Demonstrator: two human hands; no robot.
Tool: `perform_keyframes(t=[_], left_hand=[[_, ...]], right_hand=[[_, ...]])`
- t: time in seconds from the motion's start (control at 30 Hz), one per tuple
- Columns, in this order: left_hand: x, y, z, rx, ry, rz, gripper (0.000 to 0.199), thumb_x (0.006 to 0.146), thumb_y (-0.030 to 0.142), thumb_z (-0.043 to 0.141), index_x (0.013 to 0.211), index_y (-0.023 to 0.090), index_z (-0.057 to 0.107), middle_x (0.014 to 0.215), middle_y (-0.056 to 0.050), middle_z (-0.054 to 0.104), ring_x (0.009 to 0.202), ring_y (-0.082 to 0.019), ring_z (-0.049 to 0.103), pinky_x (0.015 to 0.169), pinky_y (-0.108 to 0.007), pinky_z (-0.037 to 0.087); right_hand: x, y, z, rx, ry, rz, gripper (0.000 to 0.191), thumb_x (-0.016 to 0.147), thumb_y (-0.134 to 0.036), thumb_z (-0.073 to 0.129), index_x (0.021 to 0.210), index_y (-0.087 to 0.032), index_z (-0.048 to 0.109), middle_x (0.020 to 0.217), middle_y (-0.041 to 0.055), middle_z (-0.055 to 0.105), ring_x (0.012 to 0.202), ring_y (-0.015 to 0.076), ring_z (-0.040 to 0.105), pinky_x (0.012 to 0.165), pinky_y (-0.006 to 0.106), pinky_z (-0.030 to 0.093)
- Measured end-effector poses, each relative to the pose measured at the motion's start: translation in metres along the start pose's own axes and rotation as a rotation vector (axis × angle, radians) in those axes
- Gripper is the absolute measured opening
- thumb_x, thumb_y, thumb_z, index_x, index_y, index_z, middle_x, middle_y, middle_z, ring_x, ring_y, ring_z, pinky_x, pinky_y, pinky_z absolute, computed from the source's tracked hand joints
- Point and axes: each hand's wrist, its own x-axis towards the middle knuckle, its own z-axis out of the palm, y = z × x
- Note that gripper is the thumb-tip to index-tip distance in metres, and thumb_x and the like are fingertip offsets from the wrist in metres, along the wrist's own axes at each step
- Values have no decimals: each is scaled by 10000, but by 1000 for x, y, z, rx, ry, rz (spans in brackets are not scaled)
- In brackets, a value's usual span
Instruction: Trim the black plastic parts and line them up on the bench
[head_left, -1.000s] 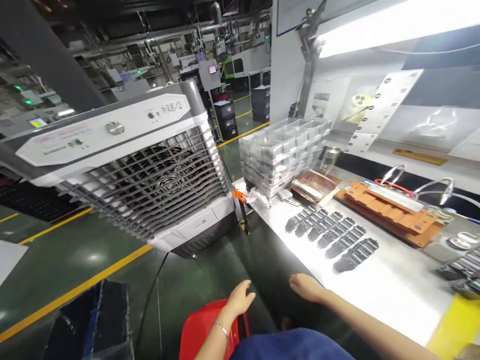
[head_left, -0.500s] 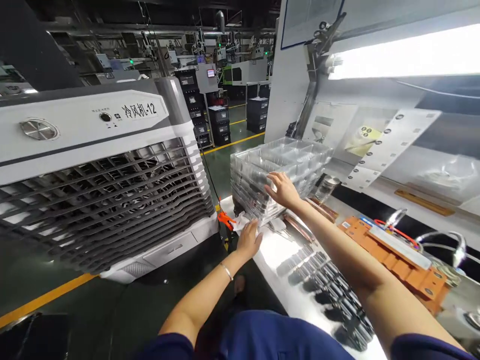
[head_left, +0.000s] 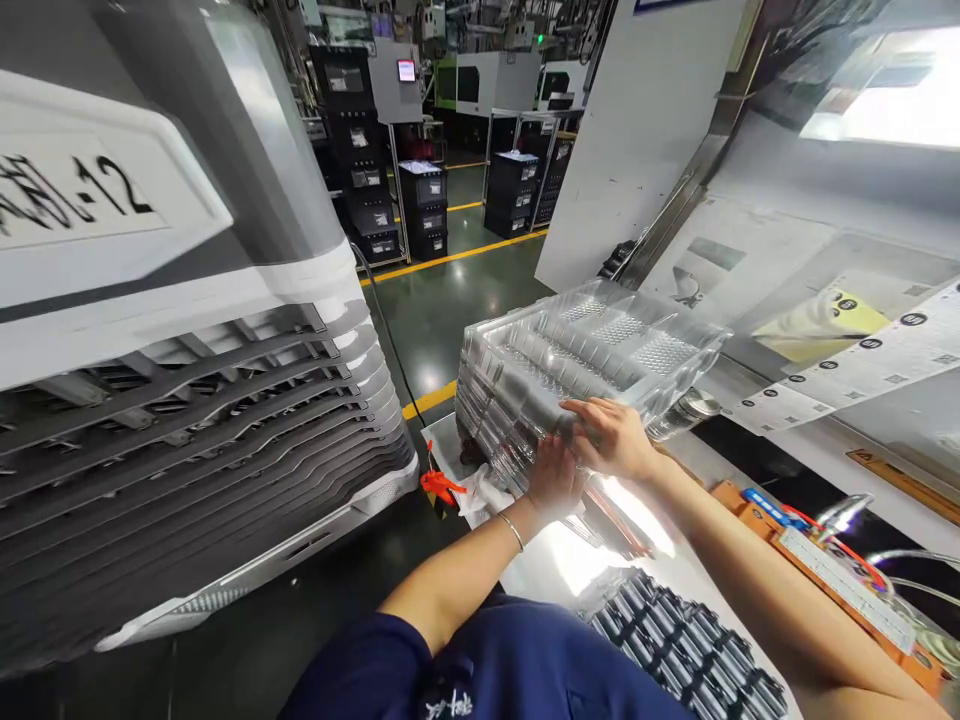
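A stack of clear plastic trays with ribbed compartments stands at the far end of the white worktable. My left hand, blurred, is low against the stack's near side with its fingers pointing up. Just to its right, my right hand reaches to the near edge of the stack. Its fingers are bent and somewhat apart, and the fingertips are at the clear plastic; whether they grip a rim I cannot tell. Rows of dark, shiny cylindrical parts lie on the table nearer my body.
A large air cooler stands at the left. An orange-red tool lies at the table's left edge by white crumpled material. An orange fixture with tubing is on the right. Black crates are stacked beyond the aisle.
My left hand has moved up and right to the tray stack. My right hand has lowered to the stack's near edge. The view has shifted closer to the trays.
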Motion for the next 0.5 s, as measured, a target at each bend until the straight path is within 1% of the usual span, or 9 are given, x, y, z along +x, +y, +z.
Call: perform_keyframes(t=[0.07, 0.17, 0.27, 0.37, 0.43, 0.5], left_hand=[[-6, -2, 6, -17, -14, -8, 457, 916, 363, 492, 1293, 112, 437, 1343, -298, 511, 1416, -327, 257, 1121, -551, 294], [-12, -2, 11, -37, -30, -24, 429, 917, 351, 483, 1284, 134, 439, 1344, -265, 525, 1425, -310, 248, 1129, -542, 284], [-14, 0, 11, -47, -38, -46, 422, 915, 345, 475, 1296, 171, 424, 1376, -227, 508, 1435, -293, 238, 1133, -538, 280], [-13, 1, 7, -48, -37, -52, 439, 901, 350, 491, 1305, 195, 419, 1371, -210, 512, 1424, -293, 277, 1132, -530, 288], [-10, 3, 1, -47, -34, -48, 436, 895, 351, 493, 1297, 195, 432, 1335, -214, 536, 1397, -299, 336, 1130, -524, 294], [-6, 6, -6, -49, -32, -42, 421, 893, 340, 488, 1287, 197, 448, 1297, -213, 560, 1361, -299, 392, 1135, -520, 289]], right_hand=[[1, 1, -2, 18, 31, -22, 310, 784, -181, 452, 1058, -152, 594, 632, 15, 618, 537, 162, 570, 548, 287, 477], [3, 3, -5, 38, 34, -10, 320, 771, -174, 456, 1062, -166, 588, 618, 4, 623, 532, 164, 589, 540, 291, 488], [9, 7, -10, 84, 41, 57, 315, 774, -178, 451, 1058, -183, 588, 617, -9, 634, 559, 163, 628, 575, 291, 516], [18, 10, -20, 94, 72, 106, 261, 816, -210, 473, 1044, -185, 599, 648, -5, 660, 598, 159, 656, 602, 281, 523], [21, 11, -26, 85, -1, 91, 263, 840, -285, 531, 1067, -173, 602, 687, 9, 681, 645, 166, 671, 629, 282, 522], [21, 12, -29, 54, -162, 41, 296, 837, -391, 580, 1023, -164, 622, 708, 31, 692, 675, 182, 673, 652, 299, 515]])
